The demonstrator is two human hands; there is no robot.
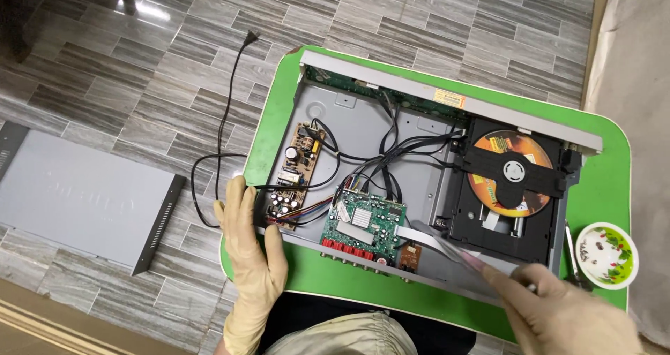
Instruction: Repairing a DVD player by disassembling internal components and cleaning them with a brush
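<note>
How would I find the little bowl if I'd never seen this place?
Start at the green table with the opened disc player on it. Go to the table's right edge, past the orange disc, near the person's right hand. The little bowl is the only round white dish, painted with red and green sprigs.

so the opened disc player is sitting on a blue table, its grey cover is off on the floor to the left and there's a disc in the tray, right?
Not quite: the table is green, not blue, as the head view shows. The rest holds: the opened disc player sits on it, its grey cover lies on the tiled floor to the left, and an orange disc is in the tray.
</note>
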